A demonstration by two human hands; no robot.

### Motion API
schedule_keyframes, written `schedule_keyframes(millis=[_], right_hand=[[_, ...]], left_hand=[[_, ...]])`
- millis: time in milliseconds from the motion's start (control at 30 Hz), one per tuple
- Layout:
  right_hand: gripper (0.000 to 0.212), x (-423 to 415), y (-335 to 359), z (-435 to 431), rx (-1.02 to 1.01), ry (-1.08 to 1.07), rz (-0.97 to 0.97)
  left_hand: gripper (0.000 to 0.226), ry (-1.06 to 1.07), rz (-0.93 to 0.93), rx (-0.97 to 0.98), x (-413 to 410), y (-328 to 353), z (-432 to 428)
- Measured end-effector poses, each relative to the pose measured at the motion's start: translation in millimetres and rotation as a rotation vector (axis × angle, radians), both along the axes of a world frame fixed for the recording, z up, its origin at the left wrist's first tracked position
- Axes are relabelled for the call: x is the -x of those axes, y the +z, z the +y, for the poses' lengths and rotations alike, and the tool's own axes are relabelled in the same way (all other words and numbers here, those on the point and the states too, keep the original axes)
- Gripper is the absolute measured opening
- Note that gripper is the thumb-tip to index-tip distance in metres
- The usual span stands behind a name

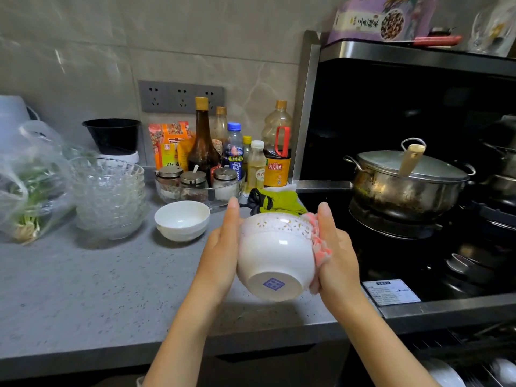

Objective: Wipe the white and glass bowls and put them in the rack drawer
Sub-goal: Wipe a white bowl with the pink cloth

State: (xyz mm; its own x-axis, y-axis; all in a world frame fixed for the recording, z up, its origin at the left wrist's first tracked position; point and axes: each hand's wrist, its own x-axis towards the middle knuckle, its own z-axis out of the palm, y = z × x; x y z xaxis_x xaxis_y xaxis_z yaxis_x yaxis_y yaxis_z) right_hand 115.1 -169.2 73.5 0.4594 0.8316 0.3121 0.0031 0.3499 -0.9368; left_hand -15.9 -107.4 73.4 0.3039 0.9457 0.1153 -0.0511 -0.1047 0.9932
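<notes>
Barely begun: flat left hand (220, 252) and flat right hand (339, 255), over pink cloth (321, 248), sandwich white porcelain bowl (275, 247); ten-o'clock stacked clear glass bowls (109, 196) wait.

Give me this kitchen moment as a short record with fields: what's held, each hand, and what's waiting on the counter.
held: large white ceramic bowl, tilted, base toward camera
left hand: flat against bowl's left side
right hand: presses pink cloth on bowl's right side
waiting: small white bowl, upright; stack of clear glass bowls; both on grey countertop
</notes>
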Motion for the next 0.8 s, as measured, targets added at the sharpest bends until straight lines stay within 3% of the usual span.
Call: schedule_keyframes(millis=[100, 233, 367, 500, 600, 667, 700, 800], right_hand=[[0.055, -0.4, -1.7, 3.5, -0.157, -0.025, -0.074], [0.049, -4.3, -18.0, 9.4, -0.344, -0.130, -0.481], [0.047, -6.8, -23.1, 10.7, -0.389, -0.215, -0.692], [0.052, -9.7, -26.7, 10.3, -0.388, -0.107, -0.625], [0.060, -8.2, -19.5, 5.2, -0.311, -0.006, -0.413], [0.064, -9.0, -8.1, 1.8, -0.176, 0.031, -0.383], [0.061, -9.9, -3.1, 1.3, -0.074, 0.017, -0.469], [0.045, -12.3, 2.4, 3.7, 0.283, -0.104, -1.018]], left_hand=[[0.105, -0.143, 0.239, -0.047, 3.3, -1.8, 1.1], [0.099, -0.231, 0.371, -0.009, 2.2, -0.4, -1.8], [0.078, -0.339, 0.191, 0.136, 3.4, -1.7, -1.2], [0.064, -0.414, -0.074, 0.268, 3.3, -12.9, 0.2], [0.056, -0.491, -0.227, 0.400, 5.8, -23.5, 2.4], [0.058, -0.537, -0.288, 0.454, 6.2, -30.1, 3.3], [0.057, -0.545, -0.293, 0.453, 5.1, -32.7, 2.8], [0.038, -0.486, -0.262, 0.350, -3.9, -37.9, -1.8]])
